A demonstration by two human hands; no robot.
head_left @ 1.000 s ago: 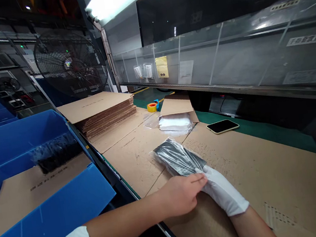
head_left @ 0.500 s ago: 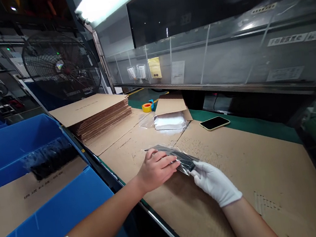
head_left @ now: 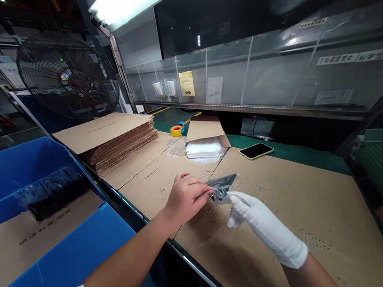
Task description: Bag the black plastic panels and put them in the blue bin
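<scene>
One smartphone (head_left: 256,151) is taken as landmark. Nearer than it and to its left, one film-wrapped dark packet (head_left: 226,182) is held at its left end by the bare left hand (head_left: 190,196), whose fingers are closed on it. The packet's near edge is met by the gloved right hand (head_left: 248,209), fingers curled; whether a pinch is made cannot be told. Left of the phone, one open carton (head_left: 203,125) and one white stack (head_left: 204,148) are seen, then one yellow tape roll (head_left: 176,131) and, farther left, one pile of cardboard sheets (head_left: 103,127), too many to be counted. One blue bin (head_left: 67,246) is placed farthest left, nearer than the phone. The bench's metal edge (head_left: 198,271) is seen nearer and left of the phone; nearer and to its right, a broad stretch of cardboard covering (head_left: 310,203) is spread.
</scene>
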